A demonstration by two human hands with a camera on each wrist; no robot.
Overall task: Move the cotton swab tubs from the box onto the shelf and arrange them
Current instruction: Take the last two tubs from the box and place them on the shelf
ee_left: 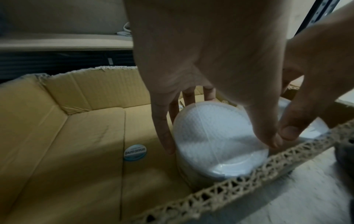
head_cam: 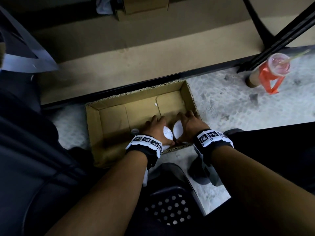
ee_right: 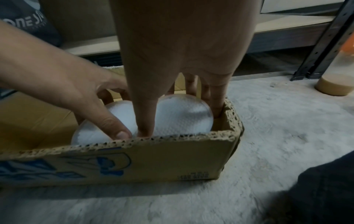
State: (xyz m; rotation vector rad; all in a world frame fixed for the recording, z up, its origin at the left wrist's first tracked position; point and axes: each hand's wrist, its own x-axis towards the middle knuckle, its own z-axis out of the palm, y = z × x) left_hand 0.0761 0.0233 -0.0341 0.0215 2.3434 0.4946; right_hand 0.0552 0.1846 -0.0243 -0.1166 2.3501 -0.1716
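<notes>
Tubs first: two round clear plastic tubs packed with white cotton swabs stand side by side in the near right corner of the open brown cardboard box [head_cam: 95, 126], pressed close to its near wall. My left hand [head_cam: 157, 129] curls over the left tub [ee_left: 220, 136], fingers down its far side and thumb on the near edge. My right hand [head_cam: 190, 124] wraps the right tub [ee_right: 184, 116] the same way, thumb dropped into the gap between the two tubs and fingers squeezed against the box's end wall. Both hands are closed on their tubs, thumbs nearly touching.

I judge this the moment of securing the grip before the lift. To do it well I would seat the fingers lower on the sides instead of pinching the lids, since the film wrap looks slick, then raise both tubs straight up so neither catches the ragged corrugated rim. The right tub is the tighter one; the fingers have little room against the wall.

Elsewhere the box floor holds only a small round blue-and-white sticker [ee_left: 135, 152]. The box sits on pale rough floor [head_cam: 238, 106], just in front of the low cardboard-lined shelf [head_cam: 136, 53] with its black metal frame, where the tubs should go. A plastic cup of drink [head_cam: 277, 63] in an orange carrier stands near the shelf post, well away from my path.
</notes>
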